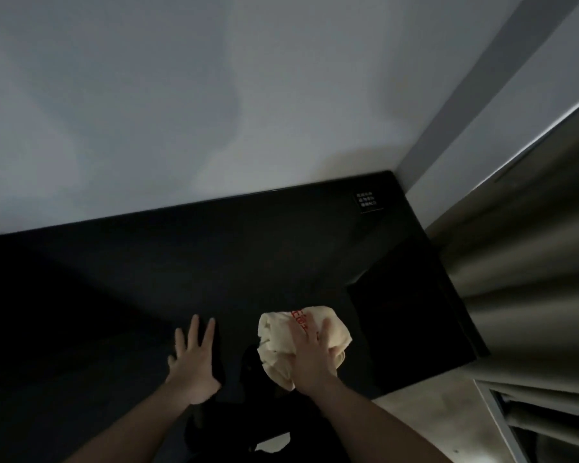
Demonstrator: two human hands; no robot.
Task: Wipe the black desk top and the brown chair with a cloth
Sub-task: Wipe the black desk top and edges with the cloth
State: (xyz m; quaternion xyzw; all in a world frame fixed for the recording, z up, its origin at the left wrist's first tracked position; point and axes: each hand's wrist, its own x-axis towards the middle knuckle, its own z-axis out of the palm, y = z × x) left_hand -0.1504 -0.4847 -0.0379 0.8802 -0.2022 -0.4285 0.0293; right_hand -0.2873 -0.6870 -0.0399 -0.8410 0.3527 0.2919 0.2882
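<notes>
1. Cream-coloured crumpled cloth with red printed letters (pixel 303 342) on the black smooth tabletop (pixel 181 269), close to its near edge and right of the middle.
2. Pressed down by the right hand (pixel 311 355): palm on top of the cloth, fingers spread and mostly straight over the bunched fabric, thumb side partly sunk in a fold. Whether any finger curls round the fabric is hard to tell.
3. Left hand (pixel 193 355) flat on the tabletop, fingers straight and spread, holding nothing; near the cloth but not touching it, probably only bracing the body.
4. Step in hand, as a judgement: wiping of the tabletop, at the front right part.
5. Brown chair not to be recognised in this dim view; only dark shapes below the near edge, between the two arms.
6. Small black label with white text (pixel 367 201) at the far right corner, well apart from the cloth.
7. Next move probably calls for steady downward pressure and long strokes toward the far edge at the pale wall (pixel 214 111), and toward the left part.
8. Grey pleated curtain (pixel 532 262) hanging just beside the right edge; better not to catch it there.
</notes>
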